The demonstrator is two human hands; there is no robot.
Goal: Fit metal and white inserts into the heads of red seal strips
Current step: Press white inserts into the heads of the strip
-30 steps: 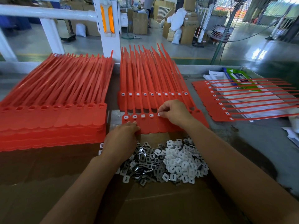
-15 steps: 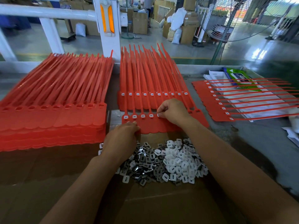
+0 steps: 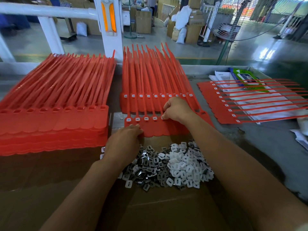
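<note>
On the front sheet of red seal strips [image 3: 166,129] four heads are capped white. Our right hand [image 3: 176,109] pinches a white insert [image 3: 162,116] at the fifth; the one head we can see beyond it is empty. Our left hand [image 3: 124,140] rests bent fingers on the sheet's near edge; whether it grips anything we cannot tell. Behind the sheet lies a filled stack [image 3: 155,97], to its left a tall unfilled stack [image 3: 53,120], so we judge most work remains. Loose inserts [image 3: 183,162] lie just in front.
</note>
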